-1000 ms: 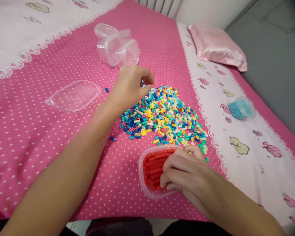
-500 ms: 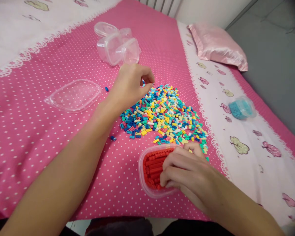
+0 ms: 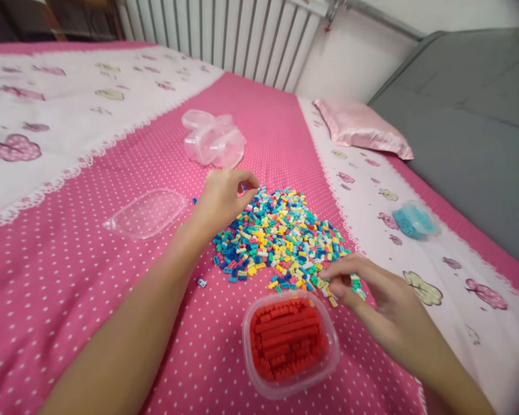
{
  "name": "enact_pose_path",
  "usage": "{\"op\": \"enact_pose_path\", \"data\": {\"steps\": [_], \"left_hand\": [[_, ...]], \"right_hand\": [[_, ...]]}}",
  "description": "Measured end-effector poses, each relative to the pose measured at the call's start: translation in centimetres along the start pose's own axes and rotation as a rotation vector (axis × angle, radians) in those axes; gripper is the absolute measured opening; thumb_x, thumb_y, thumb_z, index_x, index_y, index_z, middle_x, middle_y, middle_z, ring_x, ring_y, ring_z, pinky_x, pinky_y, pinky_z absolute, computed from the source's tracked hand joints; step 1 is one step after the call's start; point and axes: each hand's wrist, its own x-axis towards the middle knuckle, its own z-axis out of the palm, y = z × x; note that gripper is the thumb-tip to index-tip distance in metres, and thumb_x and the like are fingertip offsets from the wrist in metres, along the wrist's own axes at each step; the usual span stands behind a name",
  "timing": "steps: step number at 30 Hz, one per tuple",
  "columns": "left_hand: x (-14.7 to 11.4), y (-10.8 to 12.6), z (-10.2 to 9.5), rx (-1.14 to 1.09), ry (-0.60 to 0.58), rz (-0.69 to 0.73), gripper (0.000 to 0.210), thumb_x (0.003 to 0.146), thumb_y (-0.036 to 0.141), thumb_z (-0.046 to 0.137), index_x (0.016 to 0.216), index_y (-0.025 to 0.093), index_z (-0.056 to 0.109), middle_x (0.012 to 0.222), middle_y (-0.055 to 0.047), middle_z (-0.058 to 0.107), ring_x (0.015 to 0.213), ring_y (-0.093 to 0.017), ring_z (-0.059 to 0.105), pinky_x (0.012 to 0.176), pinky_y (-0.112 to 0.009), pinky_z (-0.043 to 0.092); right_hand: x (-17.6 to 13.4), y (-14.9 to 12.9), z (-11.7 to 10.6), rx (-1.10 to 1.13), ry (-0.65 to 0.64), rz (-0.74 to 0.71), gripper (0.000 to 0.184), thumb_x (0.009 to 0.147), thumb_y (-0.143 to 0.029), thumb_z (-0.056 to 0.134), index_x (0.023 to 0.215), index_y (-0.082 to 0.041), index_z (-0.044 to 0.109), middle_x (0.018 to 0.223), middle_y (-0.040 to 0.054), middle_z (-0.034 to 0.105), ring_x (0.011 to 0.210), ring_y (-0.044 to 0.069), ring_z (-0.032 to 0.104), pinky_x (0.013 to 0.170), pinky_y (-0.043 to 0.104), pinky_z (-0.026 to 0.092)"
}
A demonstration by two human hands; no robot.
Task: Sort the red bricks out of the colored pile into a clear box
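A loose pile of small multicoloured toy building bricks [image 3: 281, 230] lies on the pink dotted bedspread. My left hand [image 3: 227, 199] hovers at the pile's far left edge, thumb and forefinger pressed together; anything between the tips is too small to make out. My right hand [image 3: 380, 294] is at the pile's near right edge, its forefinger and thumb slightly apart over a few yellow and white bricks. In front of the pile stands a clear plastic tub [image 3: 247, 369], without a lid, holding red bricks [image 3: 285, 334] packed in rows.
A clear lid [image 3: 149, 213] lies flat to the left. Behind the pile sit several clear tubs [image 3: 214, 141] close together. A tub of light-blue bricks [image 3: 415, 222] rests on the right, with a pink pillow [image 3: 361, 127] farther back. One stray brick [image 3: 202, 283] lies left of the pile.
My right hand has left the red-brick tub and moved to the near right edge of the pile. The left hand keeps its pinch by the pile. The camera has tilted up.
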Motion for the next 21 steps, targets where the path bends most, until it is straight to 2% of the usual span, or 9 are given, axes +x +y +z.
{"op": "enact_pose_path", "data": {"steps": [3,6,10,13,15,17,21], "left_hand": [[-0.1,-0.5,-0.3,0.025,-0.017,-0.032,0.010,0.084,0.018,0.064,0.088,0.020,0.073,0.083,-0.003,0.077,0.075,-0.019,0.068,0.076,-0.033,0.050],[-0.2,-1.0,-0.4,0.054,-0.052,-0.061,0.008,0.085,0.020,0.065,0.087,0.022,0.072,0.085,-0.003,0.077,0.076,-0.021,0.069,0.077,-0.035,0.050],[-0.3,-1.3,-0.5,0.081,-0.081,-0.083,0.011,0.084,0.016,0.062,0.086,0.023,0.071,0.086,-0.003,0.077,0.077,-0.021,0.069,0.075,-0.034,0.050],[-0.2,-1.5,-0.7,0.085,-0.097,-0.098,0.011,0.086,0.018,0.061,0.088,0.023,0.071,0.086,-0.003,0.077,0.077,-0.021,0.069,0.075,-0.035,0.049],[-0.3,-1.6,-0.8,0.093,-0.098,-0.104,0.011,0.087,0.019,0.061,0.089,0.023,0.071,0.087,-0.004,0.077,0.078,-0.022,0.069,0.075,-0.035,0.049],[-0.3,-1.7,-0.9,0.098,-0.084,-0.104,0.012,0.087,0.020,0.060,0.090,0.022,0.072,0.087,-0.003,0.077,0.079,-0.021,0.069,0.075,-0.034,0.049],[-0.3,-1.7,-0.6,0.090,-0.074,-0.122,0.013,0.086,0.021,0.062,0.090,0.021,0.074,0.087,-0.003,0.077,0.078,-0.020,0.069,0.076,-0.033,0.049]], "right_hand": [[2.6,2.7,0.3,0.034,0.125,0.082,0.013,0.098,-0.029,0.057,0.099,-0.023,0.069,0.093,0.0026,0.073,0.083,0.018,0.068,0.074,0.030,0.051],[7.3,4.6,1.0,0.051,0.100,0.054,0.018,0.096,-0.025,0.055,0.098,-0.020,0.073,0.099,0.0056,0.075,0.089,0.020,0.070,0.081,0.034,0.054],[14.5,6.3,2.9,-0.145,0.130,0.130,0.028,0.095,-0.011,0.050,0.107,-0.017,0.075,0.110,0.0102,0.075,0.100,0.021,0.068,0.093,0.037,0.052],[18.5,7.5,4.5,-0.239,0.093,0.184,0.024,0.095,-0.010,0.054,0.106,-0.016,0.074,0.115,0.0121,0.072,0.108,0.023,0.066,0.099,0.040,0.049],[19.9,8.4,5.3,-0.291,0.019,0.219,0.016,0.097,-0.021,0.060,0.108,-0.017,0.071,0.115,0.0098,0.071,0.106,0.023,0.066,0.096,0.042,0.053],[20.5,9.1,5.7,-0.333,-0.057,0.248,0.023,0.097,-0.032,0.063,0.115,-0.018,0.067,0.118,0.0079,0.068,0.103,0.021,0.067,0.091,0.043,0.056],[20.6,9.6,5.2,-0.378,-0.146,0.262,0.030,0.098,-0.036,0.063,0.123,-0.019,0.063,0.124,0.0085,0.065,0.104,0.022,0.067,0.088,0.042,0.057]]}}
